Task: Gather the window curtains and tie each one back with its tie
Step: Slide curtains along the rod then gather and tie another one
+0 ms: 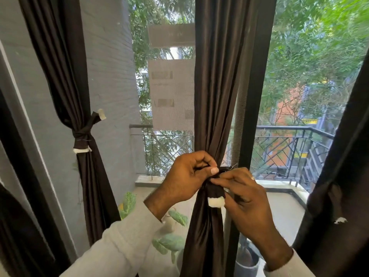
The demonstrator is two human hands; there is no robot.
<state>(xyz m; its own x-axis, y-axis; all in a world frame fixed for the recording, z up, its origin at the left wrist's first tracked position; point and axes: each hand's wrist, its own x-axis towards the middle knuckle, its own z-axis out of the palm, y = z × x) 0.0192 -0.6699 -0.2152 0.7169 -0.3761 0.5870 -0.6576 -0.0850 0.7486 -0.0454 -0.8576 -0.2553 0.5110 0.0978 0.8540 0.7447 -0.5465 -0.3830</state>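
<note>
A: Balcony railing [289, 129] and trees are seen through the window; middle curtain [217, 96] hangs gathered straight ahead, long axis vertical.

B: Tie location?

A: Tie [214, 189] is wrapped round the middle curtain at its waist, knot directly between both hands, white end [216, 202] hanging just below.

B: Hand states?

A: Left hand [189, 176] is curled on the knot from the left, thumb pressed on top. Right hand [242, 193] is pinched on the tie from the right, fingertips touching the knot. Both equally near.

B: Other curtains?

A: Left curtain [65, 76] is already tied back with its own tie [82, 134]. Right curtain [339, 176] at frame edge is judged not yet tied. Next pull is judged sideways, hands apart, across the curtain's axis.
</note>
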